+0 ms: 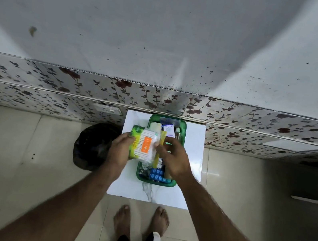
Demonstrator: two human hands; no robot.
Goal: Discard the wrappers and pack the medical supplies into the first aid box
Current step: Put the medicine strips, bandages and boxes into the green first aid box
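Observation:
A green plastic box (pixel 173 182) stands on a small white marble-patterned table (pixel 188 167). Inside it lie a blue blister pack of pills (pixel 156 174), a white and blue carton (pixel 168 130) and other supplies. Above the box's left side I hold a clear packet of cotton swabs (pixel 143 142) with a green edge and an orange label. My left hand (pixel 120 148) grips its near left edge. My right hand (pixel 173 157) pinches its right edge, over the middle of the box. A yellow strip (pixel 160 141) shows behind the packet.
A black bin bag (pixel 92 145) sits on the tiled floor just left of the table. A wall with floral tiles (pixel 75 85) runs behind the table. My bare feet (pixel 141 220) stand at the table's near edge.

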